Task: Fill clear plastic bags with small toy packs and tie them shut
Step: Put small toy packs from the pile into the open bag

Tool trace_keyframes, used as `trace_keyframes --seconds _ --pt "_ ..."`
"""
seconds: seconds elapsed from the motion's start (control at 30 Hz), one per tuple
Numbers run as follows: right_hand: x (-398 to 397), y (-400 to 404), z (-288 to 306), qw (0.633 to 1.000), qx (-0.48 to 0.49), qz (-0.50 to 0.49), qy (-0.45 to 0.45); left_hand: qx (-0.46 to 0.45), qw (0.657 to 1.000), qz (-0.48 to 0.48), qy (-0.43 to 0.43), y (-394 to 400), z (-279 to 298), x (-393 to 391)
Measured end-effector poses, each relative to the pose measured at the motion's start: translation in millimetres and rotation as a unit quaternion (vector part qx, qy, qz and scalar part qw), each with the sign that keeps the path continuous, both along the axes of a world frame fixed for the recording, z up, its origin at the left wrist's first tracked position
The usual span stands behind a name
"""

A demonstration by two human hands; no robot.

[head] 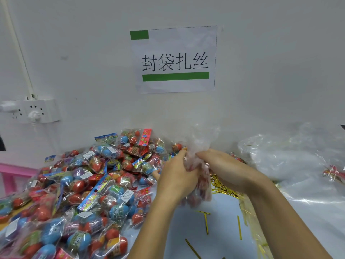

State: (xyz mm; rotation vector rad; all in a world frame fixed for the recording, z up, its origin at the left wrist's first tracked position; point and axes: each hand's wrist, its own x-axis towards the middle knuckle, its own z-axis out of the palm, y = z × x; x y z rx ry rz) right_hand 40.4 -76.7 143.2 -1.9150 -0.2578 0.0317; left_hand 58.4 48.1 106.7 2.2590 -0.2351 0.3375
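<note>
A clear plastic bag (pixel 200 146) with red toy packs inside is held up over the table's middle. My left hand (pixel 177 176) grips its left side and neck. On the right, my right hand (pixel 224 167) pinches the gathered neck. The bag's loose top fans out above both hands. A big heap of small toy packs (pixel 89 184), with red and blue egg shapes in clear wrappers, covers the table's left half. Gold twist ties (pixel 224 189) lie in a pile under my right wrist, with a few loose ones (pixel 206 223) nearer me.
A stack of empty clear bags (pixel 283 157) lies at the right. A filled, tied bag (pixel 334 173) shows at the far right edge. A paper sign (pixel 174 59) hangs on the wall. A power strip (pixel 29 111) is at the left, a pink frame (pixel 13 172) below it.
</note>
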Motion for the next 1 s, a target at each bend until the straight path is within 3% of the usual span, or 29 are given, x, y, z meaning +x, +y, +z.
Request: trace_keyframes --seconds 0.13,0.27,0.37,0.57,0.67,0.77,0.83,1.0 --pt "1 2 0 0.997 -0.055 -0.034 -0.053 0.036 0.999 0.015 0.005 1 3 0" --pt "4 6 -5 0.998 -0.018 -0.006 -0.067 0.027 0.999 0.024 0.016 1 10 -3" --pt "7 6 -7 0.996 0.008 0.021 -0.081 -0.027 1.000 0.006 -0.005 3 17 -3" --pt "0 6 -7 0.993 0.061 0.070 -0.077 -0.133 0.984 -0.122 -0.007 16 20 -3" --pt "-1 2 -6 0.993 0.021 0.069 -0.098 -0.117 0.989 -0.094 -0.002 14 18 -1" --pt "-3 -2 -5 0.991 -0.008 0.098 -0.094 -0.026 0.994 -0.095 -0.050 10 16 3" --pt "-1 0 -6 0.993 -0.005 0.073 -0.088 0.021 0.994 -0.088 -0.058 9 15 2" --pt "8 9 -9 0.990 0.001 -0.005 -0.144 0.034 0.992 -0.119 -0.037 13 12 4"
